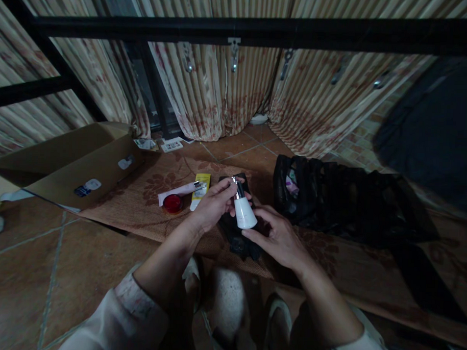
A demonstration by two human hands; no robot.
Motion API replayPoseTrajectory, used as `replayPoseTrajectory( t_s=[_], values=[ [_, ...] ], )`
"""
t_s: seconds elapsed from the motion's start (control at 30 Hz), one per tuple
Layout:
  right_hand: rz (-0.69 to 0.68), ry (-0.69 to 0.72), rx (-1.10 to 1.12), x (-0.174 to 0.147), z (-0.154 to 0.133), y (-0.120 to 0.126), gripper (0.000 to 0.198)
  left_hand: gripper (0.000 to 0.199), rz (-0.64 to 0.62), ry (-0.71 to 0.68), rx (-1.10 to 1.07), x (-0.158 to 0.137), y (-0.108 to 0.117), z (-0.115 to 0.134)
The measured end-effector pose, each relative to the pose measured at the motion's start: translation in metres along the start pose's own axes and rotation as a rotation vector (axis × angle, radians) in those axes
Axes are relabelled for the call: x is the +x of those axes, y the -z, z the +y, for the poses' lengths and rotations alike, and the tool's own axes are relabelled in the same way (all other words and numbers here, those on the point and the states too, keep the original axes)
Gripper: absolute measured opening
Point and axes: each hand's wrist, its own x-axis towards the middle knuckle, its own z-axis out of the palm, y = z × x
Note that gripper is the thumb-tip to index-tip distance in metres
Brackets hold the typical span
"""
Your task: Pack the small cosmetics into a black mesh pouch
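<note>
A white cone-shaped bottle (245, 214) with a silver collar and a dark top is held tilted between my hands, its wide base pointing toward me. My left hand (214, 202) is closed around the collar and top end. At the base, my right hand (279, 236) has its thumb and fingers on the bottle. Beneath them lies a crumpled black cloth or bag (242, 240). To the left of my left hand are a pale pink tube (178, 192), a round red container (172, 204) and a yellow packet (201, 186).
A patterned brown cloth (147, 218) covers the low surface. An opened cardboard box (107, 170) stands at the left. Black plastic bags (332, 199) lie at the right. A dark metal bar (208, 31) with hanging hooks crosses in front of striped curtains (205, 102).
</note>
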Motion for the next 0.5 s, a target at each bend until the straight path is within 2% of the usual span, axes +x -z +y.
replayPoseTrajectory(
  t_s=[0.23, 0.5],
  values=[
    [-0.030, -0.063, 0.004, -0.0004, -0.0014, -0.0001, 0.027, 0.037, 0.066, 0.009, 0.058, 0.0019, 0.0013, -0.0042],
    [-0.053, -0.132, 0.015, -0.0013, -0.0023, -0.0004, 0.029, 0.038, 0.085, 0.015, 0.101, 0.0019, 0.0013, -0.0051]
  ],
)
